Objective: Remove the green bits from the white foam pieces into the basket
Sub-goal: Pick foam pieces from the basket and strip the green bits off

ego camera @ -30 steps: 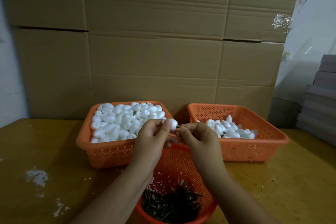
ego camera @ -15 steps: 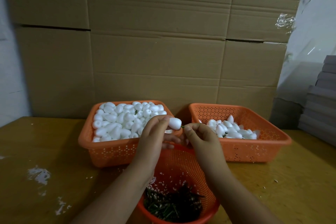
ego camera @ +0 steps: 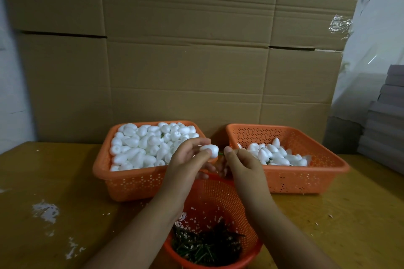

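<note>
My left hand (ego camera: pixel 188 159) pinches a white foam piece (ego camera: pixel 209 150) between thumb and fingers, above the far rim of a round orange basket (ego camera: pixel 240 207). A thin green bit (ego camera: pixel 220 153) sticks out of the foam's right end, and my right hand (ego camera: pixel 242 161) pinches it with curled fingers. The round basket holds a pile of green bits (ego camera: pixel 207 244) and white crumbs. An orange tray (ego camera: pixel 131 183) on the left is full of white foam pieces (ego camera: pixel 148 144). A second orange tray (ego camera: pixel 306 179) on the right holds fewer foam pieces (ego camera: pixel 277 155).
Everything stands on a yellowish wooden table (ego camera: pixel 54 181) with white scuff marks at the left. Large cardboard boxes (ego camera: pixel 185 50) form a wall right behind the trays. A stack of grey boards (ego camera: pixel 384 124) sits at the far right edge.
The foam piece and the right fingers have drawn slightly apart, so a short length of the green bit shows between them. Both hands stay above the round basket.
</note>
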### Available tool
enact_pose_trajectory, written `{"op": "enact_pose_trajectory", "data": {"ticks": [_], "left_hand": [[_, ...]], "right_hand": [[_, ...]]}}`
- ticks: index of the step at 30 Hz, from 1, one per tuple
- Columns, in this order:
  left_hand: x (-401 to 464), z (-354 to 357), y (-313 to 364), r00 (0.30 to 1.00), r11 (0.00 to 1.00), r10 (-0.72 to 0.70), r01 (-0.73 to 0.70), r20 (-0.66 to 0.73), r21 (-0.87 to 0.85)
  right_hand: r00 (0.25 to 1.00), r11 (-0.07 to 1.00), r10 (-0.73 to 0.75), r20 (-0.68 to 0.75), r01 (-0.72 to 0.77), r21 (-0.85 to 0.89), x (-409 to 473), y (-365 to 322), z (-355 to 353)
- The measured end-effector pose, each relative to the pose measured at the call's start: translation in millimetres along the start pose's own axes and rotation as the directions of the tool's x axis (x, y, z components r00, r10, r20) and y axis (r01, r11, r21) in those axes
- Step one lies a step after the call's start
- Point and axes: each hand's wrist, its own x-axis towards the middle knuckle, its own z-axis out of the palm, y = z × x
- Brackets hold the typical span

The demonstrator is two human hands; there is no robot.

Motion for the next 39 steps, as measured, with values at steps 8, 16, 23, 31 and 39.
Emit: {"op": "enact_pose_trajectory", "data": {"ticks": [8, 16, 23, 31, 39], "left_hand": [[1.1, -1.2, 0.1, 1.0, 1.0, -0.001, 0.001, -0.018, -0.006], [1.3, -1.2, -1.0, 1.0, 1.0, -0.002, 0.001, -0.031, -0.016], [2.1, -2.4, -3.7, 1.0, 1.0, 0.022, -0.022, -0.011, 0.02], [3.8, -3.9, -8.5, 0.998, 0.994, 0.058, -0.058, -0.004, 0.087], [2.1, 1.0, -8.6, 0.993, 0.98, 0.115, -0.11, -0.024, 0.167]], "right_hand": [[1.0, 0.997, 0.03, 0.01, -0.03, 0.073, -0.8, -1.1, 0.6], [0.999, 0.999, -0.029, 0.043, 0.028, 0.035, -1.3, -0.5, 0.4], [0.998, 0.998, -0.059, 0.015, 0.059, -0.002, 1.0, 2.9, 0.7], [0.998, 0.996, -0.059, -0.005, 0.059, -0.064, 1.5, 7.2, -1.0], [0.997, 0.996, -0.081, -0.017, 0.08, -0.04, 0.4, 4.3, 3.1]]}}
